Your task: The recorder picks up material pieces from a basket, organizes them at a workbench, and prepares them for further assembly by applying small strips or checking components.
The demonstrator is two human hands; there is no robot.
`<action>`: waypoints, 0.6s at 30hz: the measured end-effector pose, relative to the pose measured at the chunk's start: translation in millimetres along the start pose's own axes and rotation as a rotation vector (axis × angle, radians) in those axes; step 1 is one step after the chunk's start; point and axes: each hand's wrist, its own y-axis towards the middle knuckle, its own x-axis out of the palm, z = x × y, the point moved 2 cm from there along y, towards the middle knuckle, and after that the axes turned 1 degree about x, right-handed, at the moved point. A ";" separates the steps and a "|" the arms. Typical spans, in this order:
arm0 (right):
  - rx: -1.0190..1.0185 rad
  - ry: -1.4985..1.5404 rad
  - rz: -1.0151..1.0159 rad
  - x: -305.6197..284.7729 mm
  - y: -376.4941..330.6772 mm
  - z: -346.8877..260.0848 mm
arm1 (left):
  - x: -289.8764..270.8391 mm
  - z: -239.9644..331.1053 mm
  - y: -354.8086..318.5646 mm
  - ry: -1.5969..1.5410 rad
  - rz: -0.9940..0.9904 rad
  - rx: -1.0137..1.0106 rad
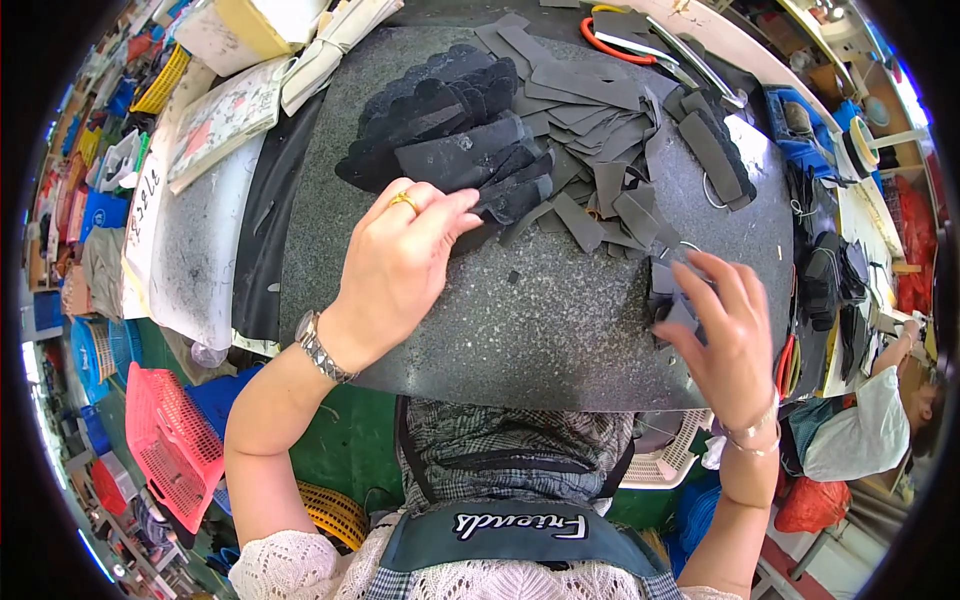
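Note:
My left hand (395, 265), with a ring and a wristwatch, is closed in a pinch at the near edge of a pile of black scalloped fabric pieces (430, 110). What its fingertips grip is hidden. Over at the right, my right hand (725, 320) has its thumb and fingers apart, curved around a small stack of dark pieces (661, 285) on the table; I see no firm grip on them. Between and beyond the hands lies a loose heap of dark grey strips (590, 110). More grey strips sit on a black scalloped stack (712, 150) at the far right.
The speckled dark table (520, 350) has a rounded outline. Red-handled scissors (625, 48) and a metal tool (705, 65) lie at its far edge. A pink basket (170, 435) stands at the lower left. Another person (860, 430) sits at the right.

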 end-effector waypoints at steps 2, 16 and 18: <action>-0.165 0.174 0.104 25.1 27.1 -8.1 | 2.4 -0.4 5.5 0.002 0.012 -0.024; -0.647 0.181 0.155 77.7 92.5 -62.1 | 2.2 -13.0 17.2 0.037 -0.034 -0.151; -0.651 0.021 0.248 87.7 92.1 -66.1 | -9.7 -13.9 20.4 -0.128 0.032 -0.331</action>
